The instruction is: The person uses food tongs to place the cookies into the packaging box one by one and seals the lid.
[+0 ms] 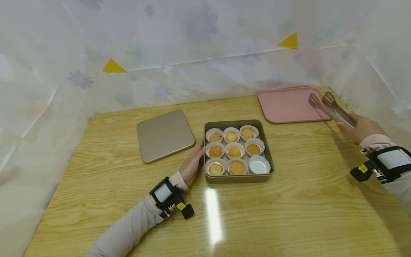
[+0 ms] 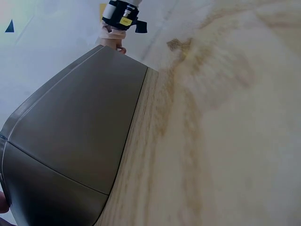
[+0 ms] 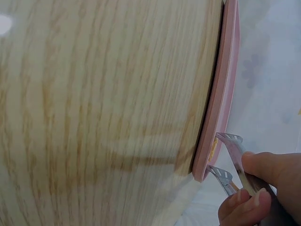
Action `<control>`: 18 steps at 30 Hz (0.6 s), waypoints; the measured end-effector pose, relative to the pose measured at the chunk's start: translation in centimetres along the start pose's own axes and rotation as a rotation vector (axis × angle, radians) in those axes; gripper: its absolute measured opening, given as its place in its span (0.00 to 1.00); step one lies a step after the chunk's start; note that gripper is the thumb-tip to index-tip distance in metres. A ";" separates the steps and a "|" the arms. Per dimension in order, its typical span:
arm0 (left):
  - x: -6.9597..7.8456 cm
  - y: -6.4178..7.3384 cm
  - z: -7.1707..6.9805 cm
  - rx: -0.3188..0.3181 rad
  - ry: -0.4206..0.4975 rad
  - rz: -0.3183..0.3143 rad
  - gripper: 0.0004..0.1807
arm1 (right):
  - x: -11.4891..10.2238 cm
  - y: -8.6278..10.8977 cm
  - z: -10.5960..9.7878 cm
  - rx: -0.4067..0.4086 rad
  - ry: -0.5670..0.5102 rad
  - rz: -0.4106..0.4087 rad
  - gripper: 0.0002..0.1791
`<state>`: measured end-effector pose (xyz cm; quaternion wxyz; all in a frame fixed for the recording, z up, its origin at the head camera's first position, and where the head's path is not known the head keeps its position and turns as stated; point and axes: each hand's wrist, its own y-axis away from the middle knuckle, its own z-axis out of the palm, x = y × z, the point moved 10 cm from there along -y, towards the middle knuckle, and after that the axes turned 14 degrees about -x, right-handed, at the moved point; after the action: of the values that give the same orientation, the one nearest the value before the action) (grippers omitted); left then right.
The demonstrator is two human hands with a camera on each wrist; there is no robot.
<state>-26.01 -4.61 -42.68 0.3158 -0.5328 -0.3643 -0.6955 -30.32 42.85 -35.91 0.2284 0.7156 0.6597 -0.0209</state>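
Observation:
My left hand (image 1: 191, 166) rests against the left side of a bronze-coloured square baking tin (image 1: 238, 179). Inside the tin stand rows of white paper cups holding golden cookies (image 1: 234, 152), some swirled and some flat. The front right cup (image 1: 259, 166) shows its bare white bottom. At the right, my right hand (image 1: 364, 128) grips metal tongs (image 1: 341, 113), their slotted tips apart over the right end of a pink tray (image 1: 282, 103). A small golden piece (image 3: 213, 149) shows near the tips in the right wrist view; its kind is unclear.
A flat bronze-coloured lid (image 1: 165, 135) lies left of the tin on the wood-grained table (image 1: 289, 214). White flowered sheeting (image 1: 179, 43) hangs behind and at both sides, with two yellow triangles (image 1: 113, 66) on the back.

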 end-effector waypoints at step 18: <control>0.2 0.0 0.1 -0.001 0.008 0.006 0.33 | -0.3 -0.4 0.0 -0.004 0.019 -0.033 0.40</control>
<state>-26.02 -4.56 -42.51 0.3188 -0.5314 -0.3611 -0.6968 -30.76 42.60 -35.99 0.2231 0.7044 0.6736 -0.0166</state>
